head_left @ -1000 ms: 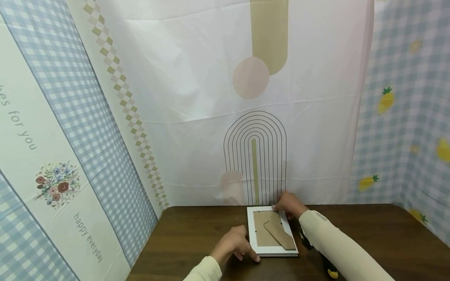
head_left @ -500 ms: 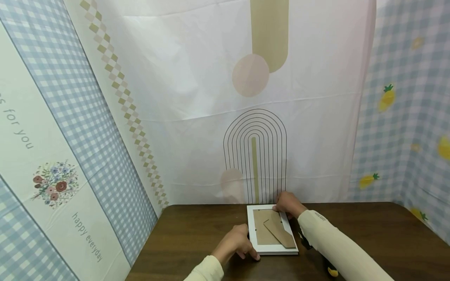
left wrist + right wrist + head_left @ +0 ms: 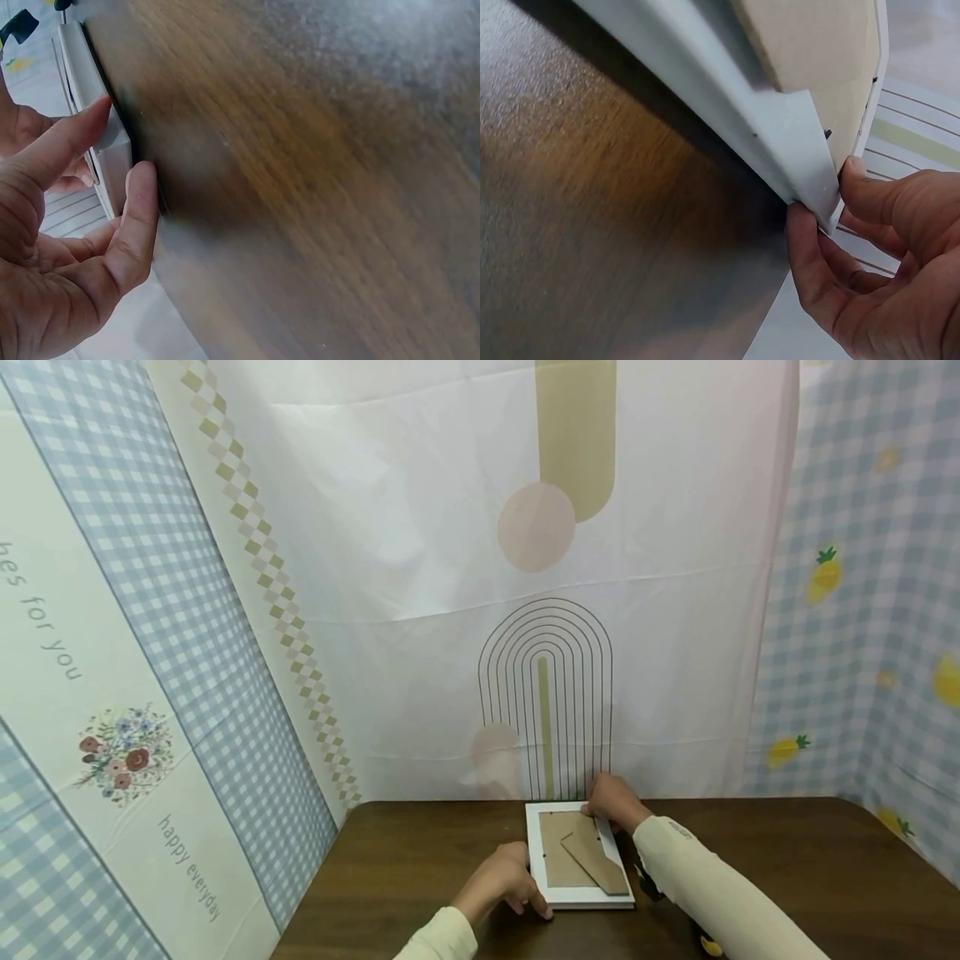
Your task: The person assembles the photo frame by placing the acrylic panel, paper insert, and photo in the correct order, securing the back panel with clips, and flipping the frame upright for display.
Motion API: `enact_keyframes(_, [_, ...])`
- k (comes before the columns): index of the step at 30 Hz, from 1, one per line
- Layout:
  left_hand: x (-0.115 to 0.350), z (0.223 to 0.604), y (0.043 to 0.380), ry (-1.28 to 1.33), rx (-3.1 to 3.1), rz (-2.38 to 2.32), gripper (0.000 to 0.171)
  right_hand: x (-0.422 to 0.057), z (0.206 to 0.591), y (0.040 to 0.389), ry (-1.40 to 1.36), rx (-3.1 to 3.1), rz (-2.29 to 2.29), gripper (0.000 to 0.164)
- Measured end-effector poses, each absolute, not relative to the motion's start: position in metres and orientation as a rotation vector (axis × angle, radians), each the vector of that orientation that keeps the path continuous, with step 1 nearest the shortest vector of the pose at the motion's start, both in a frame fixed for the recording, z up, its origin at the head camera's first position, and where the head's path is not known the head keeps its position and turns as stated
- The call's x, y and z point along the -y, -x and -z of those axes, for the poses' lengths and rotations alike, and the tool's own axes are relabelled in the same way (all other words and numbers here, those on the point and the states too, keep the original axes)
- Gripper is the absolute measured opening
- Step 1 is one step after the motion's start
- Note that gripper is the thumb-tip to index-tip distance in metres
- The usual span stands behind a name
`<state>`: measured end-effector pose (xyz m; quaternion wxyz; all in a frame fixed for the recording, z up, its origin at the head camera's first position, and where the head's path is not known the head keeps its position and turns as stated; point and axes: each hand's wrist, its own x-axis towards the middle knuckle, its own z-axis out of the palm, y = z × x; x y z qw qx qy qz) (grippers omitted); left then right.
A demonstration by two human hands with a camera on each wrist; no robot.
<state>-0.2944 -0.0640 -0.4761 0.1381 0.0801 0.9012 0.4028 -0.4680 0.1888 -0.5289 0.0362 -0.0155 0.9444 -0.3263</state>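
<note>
A white picture frame (image 3: pixel 590 897) lies back side up on the dark wooden table, its brown backing board and folded stand (image 3: pixel 600 862) showing. At the near left corner, my left hand (image 3: pixel 501 878) grips it: the thumb presses the near edge and the fingers bend around the left side, as the left wrist view shows. The far right corner is in my right hand (image 3: pixel 618 802). In the right wrist view its thumb (image 3: pixel 870 196) sits on the back of the border, with the forefinger against the outer side. The frame's front faces down, hidden.
On the wooden table (image 3: pixel 405 860), right of the frame, a black object (image 3: pixel 649 885) and a piece with a yellow end (image 3: pixel 709 947) are partly hidden by the right sleeve. A white patterned cloth (image 3: pixel 420 693) hangs right behind the table's far edge.
</note>
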Motion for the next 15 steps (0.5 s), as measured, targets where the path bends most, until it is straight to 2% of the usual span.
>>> enact_keyframes(10, [0.071, 0.474, 0.294, -0.212, -2.594, -1.181, 0.04, -0.185, 0.537, 0.471, 0.027, -2.902, 1.009, 0.018])
enact_keyframes(15, [0.076, 0.469, 0.295, -0.21, -2.543, -1.261, 0.045, -0.183, 0.537, 0.473, 0.057, -2.924, 0.985, 0.02])
